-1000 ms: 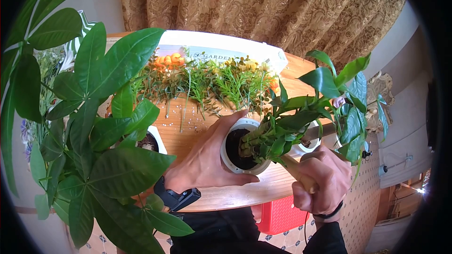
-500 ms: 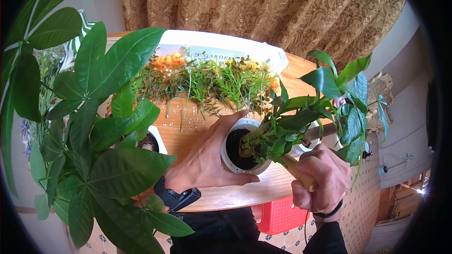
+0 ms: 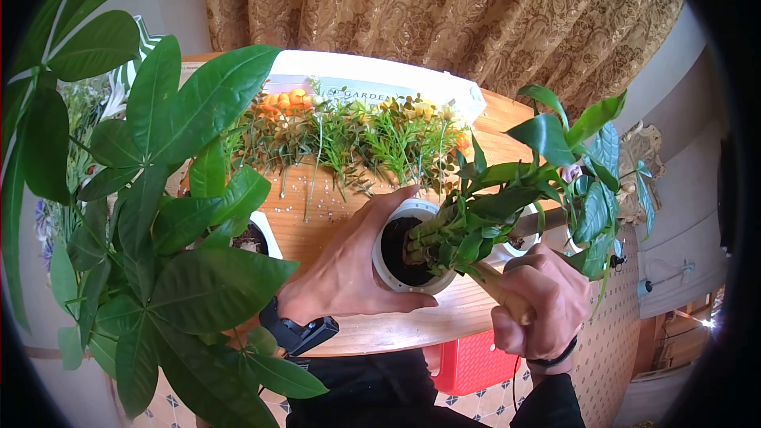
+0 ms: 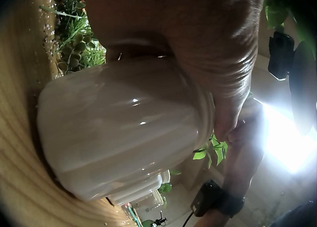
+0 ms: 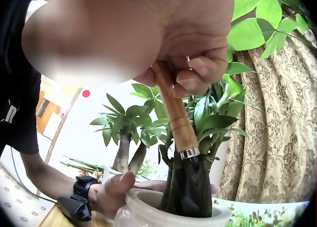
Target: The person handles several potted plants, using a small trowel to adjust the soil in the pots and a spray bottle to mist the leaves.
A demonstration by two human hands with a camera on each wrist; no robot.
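Pot (image 4: pixel 124 128) on table (image 3: pixel 369 337), braced by left hand (image 3: pixel 337 265) curved wide around it; trowel (image 5: pixel 178 115) wrapped in right hand (image 3: pixel 547 293), blade (image 5: pixel 194 187) down beside stems (image 3: pixel 428 238). Work gently through soil (image 3: pixel 391 247), angled away from stems.

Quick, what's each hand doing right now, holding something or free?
Left hand: closed around the white pot.
Right hand: closed, holding the wooden-handled tool.
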